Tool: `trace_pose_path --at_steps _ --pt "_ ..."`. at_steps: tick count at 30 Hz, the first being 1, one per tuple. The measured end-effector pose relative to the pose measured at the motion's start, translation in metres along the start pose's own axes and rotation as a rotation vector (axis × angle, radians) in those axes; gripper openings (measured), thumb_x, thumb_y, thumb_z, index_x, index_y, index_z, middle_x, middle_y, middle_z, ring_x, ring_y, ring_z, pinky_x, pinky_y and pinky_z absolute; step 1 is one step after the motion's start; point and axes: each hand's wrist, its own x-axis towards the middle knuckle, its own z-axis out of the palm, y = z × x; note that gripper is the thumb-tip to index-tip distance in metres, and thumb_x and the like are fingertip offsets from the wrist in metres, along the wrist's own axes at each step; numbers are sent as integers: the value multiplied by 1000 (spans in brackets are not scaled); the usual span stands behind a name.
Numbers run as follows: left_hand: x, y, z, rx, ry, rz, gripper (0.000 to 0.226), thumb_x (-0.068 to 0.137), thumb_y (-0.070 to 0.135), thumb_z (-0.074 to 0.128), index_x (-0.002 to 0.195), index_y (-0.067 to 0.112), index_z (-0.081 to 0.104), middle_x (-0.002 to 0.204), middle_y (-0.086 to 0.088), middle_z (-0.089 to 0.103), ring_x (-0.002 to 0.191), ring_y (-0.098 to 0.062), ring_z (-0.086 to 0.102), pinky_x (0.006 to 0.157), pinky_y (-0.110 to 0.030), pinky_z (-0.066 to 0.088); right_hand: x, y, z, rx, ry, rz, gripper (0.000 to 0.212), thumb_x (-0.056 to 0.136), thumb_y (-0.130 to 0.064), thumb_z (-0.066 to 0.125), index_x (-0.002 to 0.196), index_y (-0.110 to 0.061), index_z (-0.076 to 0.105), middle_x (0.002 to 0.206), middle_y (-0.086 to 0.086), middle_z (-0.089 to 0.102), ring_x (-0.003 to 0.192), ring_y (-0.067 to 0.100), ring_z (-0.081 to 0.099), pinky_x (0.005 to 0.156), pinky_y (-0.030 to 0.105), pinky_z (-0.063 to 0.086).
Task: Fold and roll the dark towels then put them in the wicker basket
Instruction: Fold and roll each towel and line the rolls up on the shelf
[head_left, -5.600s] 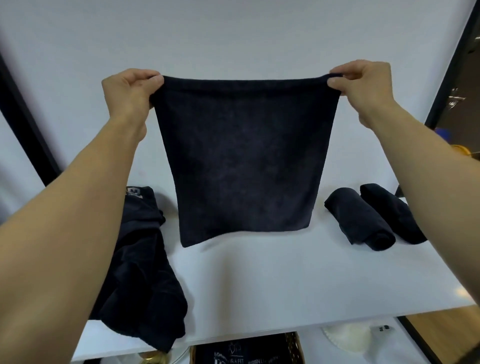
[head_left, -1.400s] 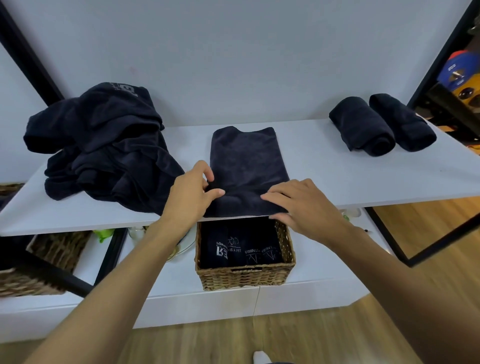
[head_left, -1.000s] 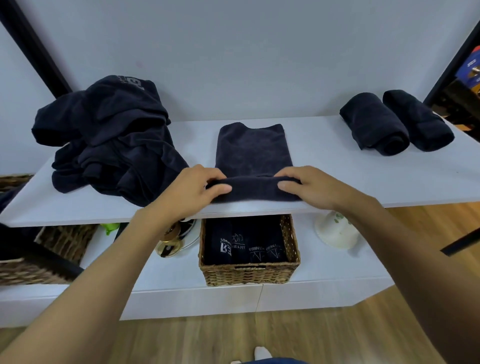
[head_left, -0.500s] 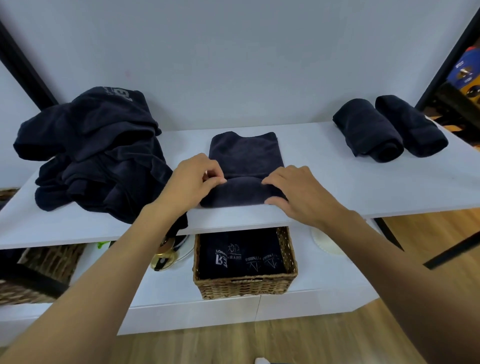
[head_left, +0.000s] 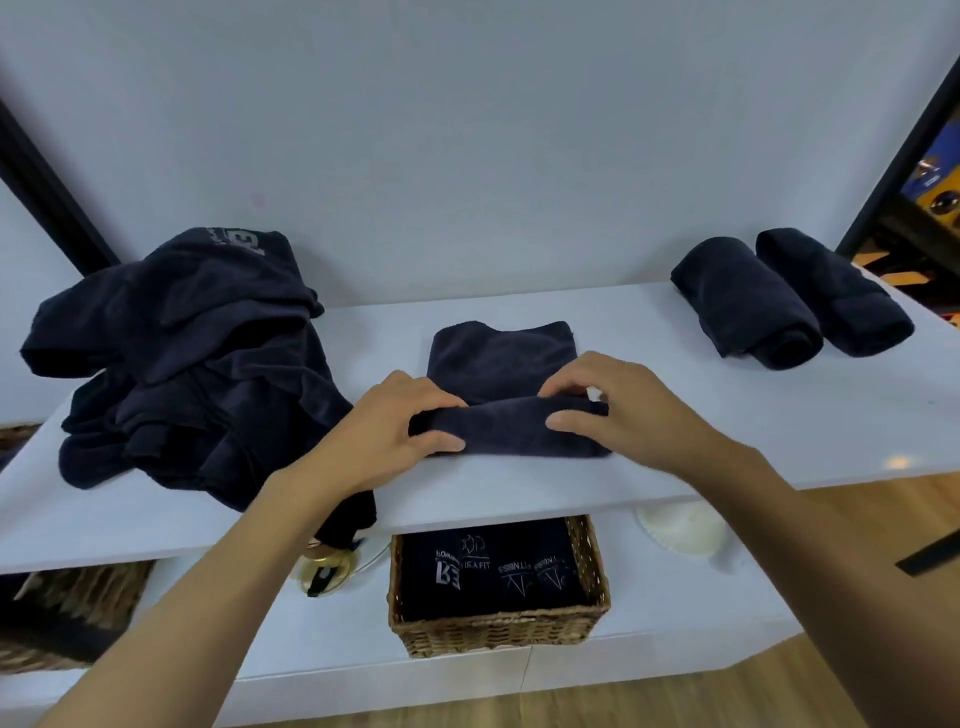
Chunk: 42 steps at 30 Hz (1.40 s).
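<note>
A folded dark towel (head_left: 501, 364) lies on the white shelf (head_left: 727, 415), its near end rolled into a thick tube. My left hand (head_left: 395, 431) grips the left end of that roll, thumb under and fingers over. My right hand (head_left: 613, 405) grips the right end the same way. Two finished towel rolls (head_left: 789, 306) lie side by side at the shelf's far right. A heap of loose dark towels (head_left: 187, 364) covers the left of the shelf. The wicker basket (head_left: 498, 631) stands on the lower ledge under the shelf, with several printed dark towels inside.
A second wicker basket (head_left: 67, 613) shows at the lower left, partly hidden by the shelf. A gold round object (head_left: 327, 569) and a white round item (head_left: 680, 527) sit on the lower ledge. Black frame posts (head_left: 893, 140) flank the wall. Wooden floor lies below.
The towel went from held up in the air to lying folded on the shelf. Both hands have rolled its near end away from me, and the roll has grown thicker.
</note>
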Motion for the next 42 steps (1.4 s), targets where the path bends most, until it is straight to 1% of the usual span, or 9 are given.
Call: trace_pose_path --at_steps 4,8,14,20,24,27,31,38,42 --pt "21 -5 -13 -211 -223 -152 10 94 34 62 101 32 68 94 15 69 88 2 63 79 -16 46 -4 -1 8 -145 12 -22 37 82 -40 75 117 -33 64 112 -21 60 100 0 55 90 21 43" --pt "36 -8 -13 -330 -234 -278 20 99 35 53 98 23 69 97 5 71 94 -13 65 87 -30 49 19 4 6 47 12 141 18 92 -36 64 108 -32 70 99 -24 63 91 -6 57 80 9 41" --pt "29 -6 5 189 238 -38 31 88 54 54 101 27 64 105 12 61 94 -10 56 80 -28 46 52 10 9 91 21 257 1 88 -34 67 88 -33 69 88 -17 64 90 4 60 85 26 48" --pt "22 -12 11 272 122 -10 55 82 47 71 127 19 59 124 8 59 114 -15 51 90 -21 32 44 4 23 -425 225 -60 13 96 -34 54 94 -31 67 101 -11 63 97 14 58 85 32 35" --pt "42 -12 -4 23 7 -143 35 86 39 71 117 23 64 105 11 63 96 -9 54 77 -18 42 31 16 31 -517 93 -147 51 83 -48 70 126 -25 59 128 -8 59 116 17 53 97 32 25" --pt "63 -15 -17 -33 -98 -231 27 92 41 63 108 20 69 96 3 68 90 -17 62 80 -30 51 54 15 19 -445 4 -55 42 90 -42 63 129 -29 55 125 -9 60 114 18 51 94 34 29" --pt "88 -21 -17 -18 -92 -283 53 100 48 42 90 0 64 94 -17 62 85 -26 55 84 -39 43 84 15 3 -317 -138 63 27 97 -43 49 115 -26 61 105 -6 64 100 18 52 97 43 34" --pt "84 -31 -1 351 127 17 60 84 67 50 124 23 57 118 4 59 105 -22 52 91 -33 40 128 26 -6 -101 -272 337 33 98 -47 47 92 -19 62 96 -1 58 96 22 55 89 37 41" --pt "95 -45 0 242 27 -106 54 85 53 65 131 27 52 123 5 55 111 -21 47 96 -35 38 137 22 0 -312 3 145 18 96 -39 53 100 -26 63 101 -6 63 97 17 58 95 42 39"
